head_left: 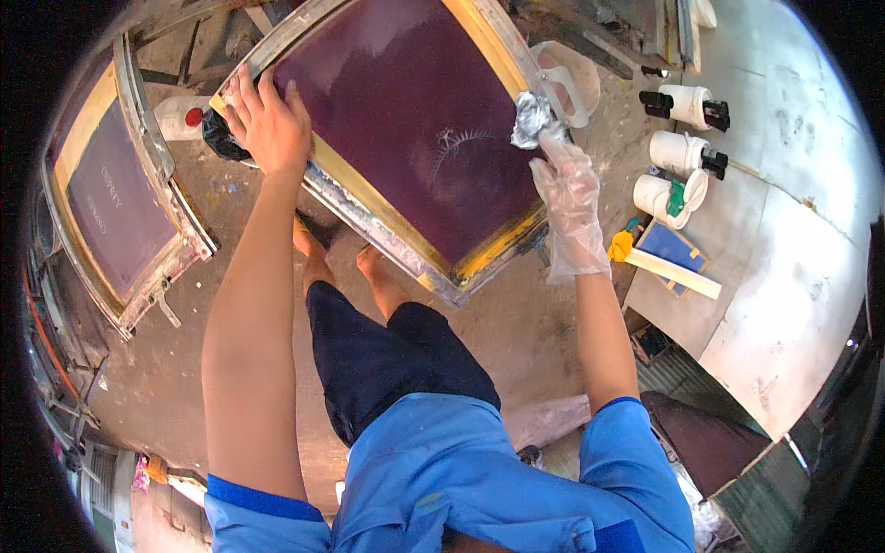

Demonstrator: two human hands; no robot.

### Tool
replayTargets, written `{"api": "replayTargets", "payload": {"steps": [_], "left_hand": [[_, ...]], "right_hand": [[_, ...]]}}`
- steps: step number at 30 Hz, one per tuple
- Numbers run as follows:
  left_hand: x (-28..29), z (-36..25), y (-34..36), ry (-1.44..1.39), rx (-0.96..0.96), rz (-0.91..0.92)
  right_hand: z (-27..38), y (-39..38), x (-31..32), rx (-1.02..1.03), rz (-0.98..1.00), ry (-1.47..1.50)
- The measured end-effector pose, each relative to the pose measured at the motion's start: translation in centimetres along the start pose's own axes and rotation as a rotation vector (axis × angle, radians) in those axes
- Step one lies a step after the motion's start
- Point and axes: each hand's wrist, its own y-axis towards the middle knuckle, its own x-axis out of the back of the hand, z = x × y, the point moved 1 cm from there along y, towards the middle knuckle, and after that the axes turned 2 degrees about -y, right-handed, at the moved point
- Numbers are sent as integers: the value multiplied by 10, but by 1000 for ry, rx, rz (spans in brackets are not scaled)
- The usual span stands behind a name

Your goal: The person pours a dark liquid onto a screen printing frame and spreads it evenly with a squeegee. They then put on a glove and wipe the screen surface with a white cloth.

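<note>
A screen printing frame [387,247] with dark purple mesh and yellow-taped inner edges tilts in front of me. A pale curved line design shows on its mesh. My left hand [270,122], bare, holds the frame's left side, fingers over the edge and thumb toward the mesh. On the right side, my right hand [570,189] wears a clear plastic glove. Its fingers are closed on a crumpled silvery wad [532,120], which lies against the mesh by the right edge; its material is hard to tell. Beside that wad is a translucent white handle-shaped piece [564,94].
Another screen frame [120,198] stands at the left. A black plastic bundle [221,136] and a white container with a red cap [180,118] sit behind my left hand. At right, several white tubs [678,152] and a blue panel [671,251] rest beside pale sheeting [774,304].
</note>
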Motion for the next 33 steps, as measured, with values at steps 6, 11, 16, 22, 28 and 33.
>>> {"api": "replayTargets", "payload": {"steps": [6, 11, 16, 22, 28, 33], "left_hand": [[4, -2, 0, 34, 18, 36], [-1, -4, 4, 25, -15, 16], [1, 1, 2, 43, -28, 18], [1, -3, 1, 96, 10, 51], [2, -7, 3, 79, -9, 48], [3, -4, 3, 61, -8, 56]], "right_hand": [[-21, 7, -9, 262, 79, -342], [-43, 55, -39, 294, 187, -222], [-47, 38, -30, 387, 204, -278], [-99, -39, -19, -458, 329, 232], [-50, 55, -61, 440, -8, -155], [-67, 45, -62, 216, 122, -214]]}}
